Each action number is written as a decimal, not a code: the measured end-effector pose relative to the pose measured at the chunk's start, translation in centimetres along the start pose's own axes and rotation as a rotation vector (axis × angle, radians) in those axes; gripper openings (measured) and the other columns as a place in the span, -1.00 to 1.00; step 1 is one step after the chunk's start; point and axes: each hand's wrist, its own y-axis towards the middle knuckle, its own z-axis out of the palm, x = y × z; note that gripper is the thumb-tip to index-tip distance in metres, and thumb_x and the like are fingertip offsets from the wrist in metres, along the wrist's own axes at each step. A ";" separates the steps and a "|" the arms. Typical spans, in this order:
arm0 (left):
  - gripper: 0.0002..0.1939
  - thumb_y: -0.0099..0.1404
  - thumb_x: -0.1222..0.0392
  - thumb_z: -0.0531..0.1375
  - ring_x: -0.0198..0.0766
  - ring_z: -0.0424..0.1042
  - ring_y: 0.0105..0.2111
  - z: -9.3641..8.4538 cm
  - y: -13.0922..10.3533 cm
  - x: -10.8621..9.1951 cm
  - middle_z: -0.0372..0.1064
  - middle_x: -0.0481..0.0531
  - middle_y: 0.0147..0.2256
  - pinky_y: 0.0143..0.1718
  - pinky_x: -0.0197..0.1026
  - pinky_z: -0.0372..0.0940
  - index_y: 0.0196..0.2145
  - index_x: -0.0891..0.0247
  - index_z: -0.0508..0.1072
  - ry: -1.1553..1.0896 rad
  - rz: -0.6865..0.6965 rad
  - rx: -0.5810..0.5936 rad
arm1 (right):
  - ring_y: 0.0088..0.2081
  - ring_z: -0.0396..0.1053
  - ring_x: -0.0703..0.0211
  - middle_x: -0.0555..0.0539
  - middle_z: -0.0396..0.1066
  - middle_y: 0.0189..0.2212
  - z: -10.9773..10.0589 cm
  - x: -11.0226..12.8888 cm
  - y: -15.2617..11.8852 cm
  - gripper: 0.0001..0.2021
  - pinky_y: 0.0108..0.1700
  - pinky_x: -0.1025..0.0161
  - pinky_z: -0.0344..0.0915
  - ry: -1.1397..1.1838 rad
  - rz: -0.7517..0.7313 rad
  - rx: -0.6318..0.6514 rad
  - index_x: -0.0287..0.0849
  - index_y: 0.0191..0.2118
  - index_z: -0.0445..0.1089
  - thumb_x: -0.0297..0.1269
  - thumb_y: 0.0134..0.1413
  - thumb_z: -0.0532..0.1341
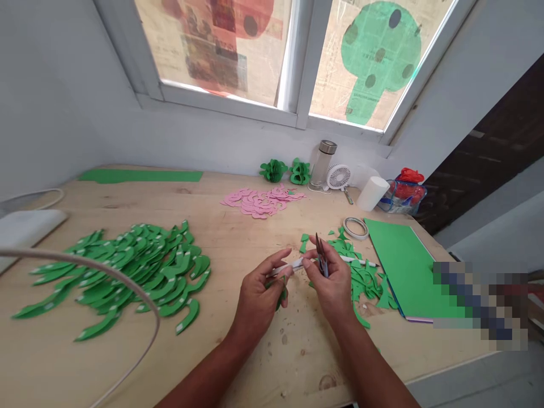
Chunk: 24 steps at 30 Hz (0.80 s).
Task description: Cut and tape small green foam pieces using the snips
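Note:
Near the middle of the table, my left hand (264, 293) is closed on a curved green paper piece (282, 292), partly hidden by the fingers. A white strip (296, 264) stretches between the fingertips of both hands. My right hand (334, 283) pinches the strip's right end and also holds small scissors (322, 255), their dark blades pointing up and away. Green paper scraps (365, 280) lie just right of my right hand, with a white pen (359, 261) across them. To the left is a large pile of curved green pieces (140, 266) with small white patches.
Pink cutouts (263, 201) lie farther back. Along the wall stand green paper ornaments (273, 170), a bottle (322, 164), a small fan (339, 177) and a white roll (373, 193). A tape roll (356, 228) and green sheets (416, 272) are at right; a cable (127, 283) arcs at left.

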 end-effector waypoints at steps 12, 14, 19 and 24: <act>-0.84 0.06 0.21 0.23 -0.46 0.12 -0.74 -0.4 0.4 -0.4 0.18 -0.18 -0.73 -0.68 -0.36 0.00 -0.37 0.32 0.48 -0.004 0.005 -0.034 | -0.46 0.31 0.32 -0.11 0.38 -0.20 -0.4 -0.6 -0.5 -0.48 -0.48 0.38 0.25 -0.225 -0.116 0.072 -0.13 0.10 0.17 -0.22 -0.01 0.23; -0.84 0.07 0.21 0.22 -0.47 0.11 -0.74 -0.4 0.3 -0.6 0.18 -0.18 -0.73 -0.67 -0.36 -0.03 -0.37 0.32 0.47 -0.002 0.006 -0.041 | -0.51 0.26 0.34 -0.06 0.35 -0.30 -0.6 -0.7 -0.5 -0.49 -0.51 0.38 0.22 -0.297 -0.144 0.058 -0.15 0.10 0.18 -0.17 0.01 0.20; -0.82 0.08 0.18 0.22 -0.47 0.11 -0.74 -0.8 0.5 -0.7 0.19 -0.18 -0.74 -0.64 -0.35 -0.05 -0.35 0.33 0.45 -0.003 0.007 -0.045 | -0.57 0.13 0.33 0.09 0.11 -0.57 -0.9 -0.6 -0.6 -0.56 -0.52 0.37 0.11 -0.437 -0.205 0.028 -0.22 0.09 0.22 -0.13 0.14 0.04; -0.79 0.09 0.15 0.22 -0.44 0.12 -0.73 -1.0 0.6 -0.7 0.18 -0.18 -0.76 -0.62 -0.34 -0.06 -0.33 0.33 0.42 -0.023 -0.011 -0.043 | -0.62 0.06 0.35 0.15 0.03 -0.65 -0.7 -0.6 -0.5 -0.51 -0.56 0.38 -0.01 -0.528 -0.207 0.115 -0.27 0.12 0.18 -0.12 0.12 0.06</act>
